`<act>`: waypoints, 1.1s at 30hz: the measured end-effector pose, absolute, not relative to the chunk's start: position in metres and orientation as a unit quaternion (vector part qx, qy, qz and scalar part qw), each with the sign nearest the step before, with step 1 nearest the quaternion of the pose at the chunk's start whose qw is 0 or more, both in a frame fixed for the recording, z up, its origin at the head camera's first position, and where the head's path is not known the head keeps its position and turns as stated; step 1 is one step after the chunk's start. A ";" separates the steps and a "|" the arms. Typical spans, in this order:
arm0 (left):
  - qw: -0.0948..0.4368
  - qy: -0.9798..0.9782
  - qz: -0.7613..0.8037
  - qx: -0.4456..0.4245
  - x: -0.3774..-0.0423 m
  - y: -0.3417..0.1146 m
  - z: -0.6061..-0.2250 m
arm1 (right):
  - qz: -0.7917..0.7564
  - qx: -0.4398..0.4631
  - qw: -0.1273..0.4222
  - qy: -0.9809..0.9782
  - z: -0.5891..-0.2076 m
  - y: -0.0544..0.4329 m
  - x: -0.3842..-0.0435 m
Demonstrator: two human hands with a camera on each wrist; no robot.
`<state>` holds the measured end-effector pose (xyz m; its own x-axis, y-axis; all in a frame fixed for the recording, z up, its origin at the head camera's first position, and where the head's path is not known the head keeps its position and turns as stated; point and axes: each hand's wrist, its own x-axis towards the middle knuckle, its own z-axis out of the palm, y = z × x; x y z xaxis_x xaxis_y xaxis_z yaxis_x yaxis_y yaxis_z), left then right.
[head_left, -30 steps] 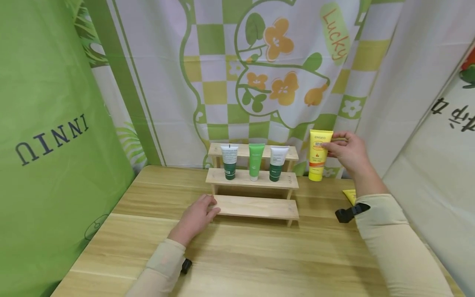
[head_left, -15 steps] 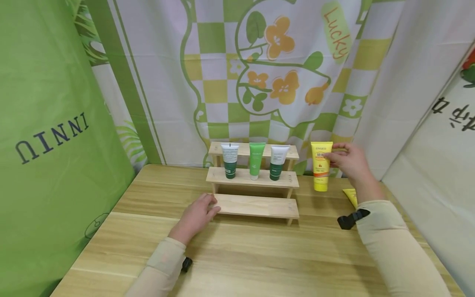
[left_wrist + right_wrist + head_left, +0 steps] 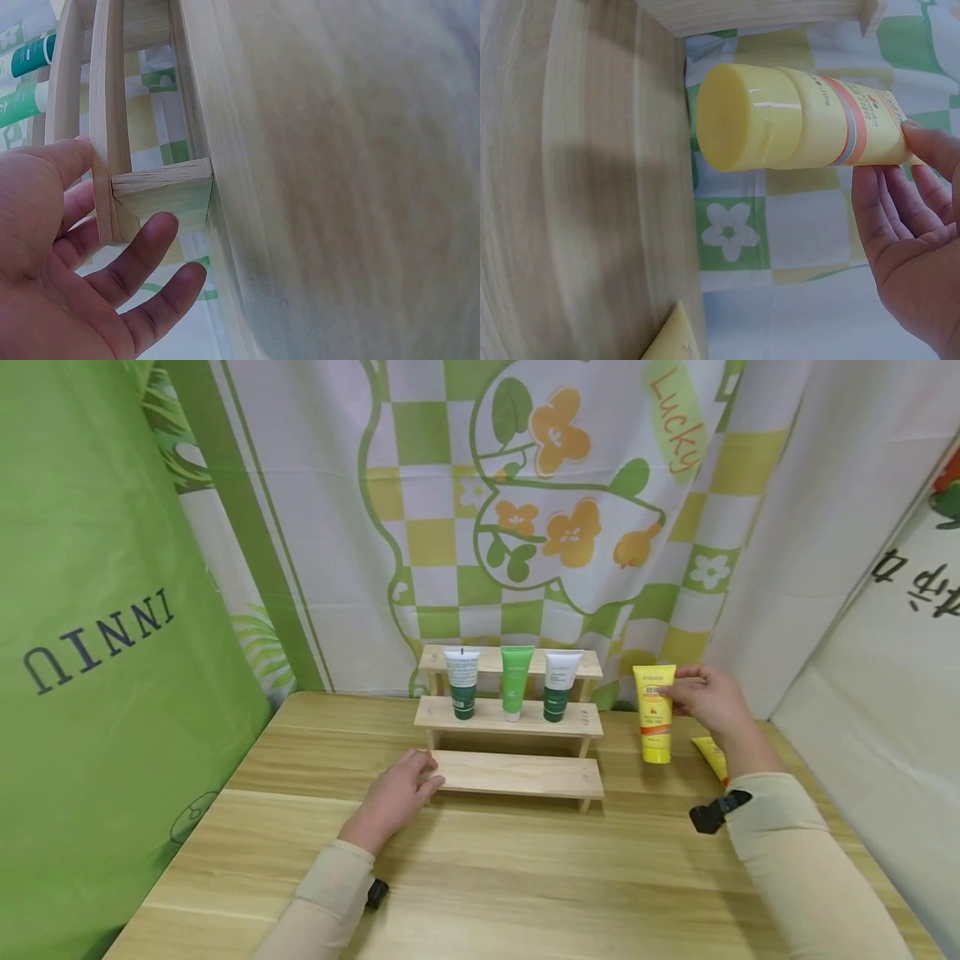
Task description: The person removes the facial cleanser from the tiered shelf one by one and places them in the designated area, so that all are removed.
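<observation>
A three-step wooden display stand (image 3: pixel 517 774) stands on the table. My left hand (image 3: pixel 397 797) holds the left end of its lowest step; in the left wrist view the thumb lies against the board (image 3: pixel 111 97), two fingers pass behind it, and the other two stick out loosely. On the middle step, a white-and-green tube (image 3: pixel 462 683), a green tube (image 3: pixel 516 683) and another white-and-green tube (image 3: pixel 558 685) stand upright on their caps. Right of the stand, my right hand (image 3: pixel 712 702) pinches a yellow squeeze tube (image 3: pixel 655 714) by its upper side, cap down, above the table.
A second yellow tube (image 3: pixel 711 758) lies on the wooden table (image 3: pixel 480 877) near my right wrist, partly hidden by the arm. A patterned curtain (image 3: pixel 435 502) hangs behind the table. A green cloth (image 3: pixel 97 735) hangs at the left, a white one (image 3: pixel 885 693) at the right.
My right hand has lowered the yellow tube and brought it slightly right, toward me. The left hand has stayed at the stand's lowest step.
</observation>
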<state>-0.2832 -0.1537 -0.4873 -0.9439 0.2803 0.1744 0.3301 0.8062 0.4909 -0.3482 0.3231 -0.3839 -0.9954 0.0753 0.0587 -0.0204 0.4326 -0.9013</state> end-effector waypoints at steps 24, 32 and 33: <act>0.047 -0.949 -0.270 -0.159 -0.282 -0.154 -0.486 | 0.517 -0.020 -0.016 -0.855 -0.409 0.333 -0.344; 0.046 -0.949 -0.266 -0.160 -0.283 -0.154 -0.486 | 0.498 -0.024 -0.026 -0.866 -0.417 0.338 -0.346; 0.047 -0.949 -0.266 -0.161 -0.283 -0.154 -0.486 | 0.497 -0.025 -0.028 -0.867 -0.419 0.339 -0.346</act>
<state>-0.2832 -0.1542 -0.4862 -0.9435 0.2810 0.1755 0.3313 0.8066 0.4895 -0.3462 0.3394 -0.4187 -0.9972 0.0159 -0.0734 0.0713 0.5057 -0.8598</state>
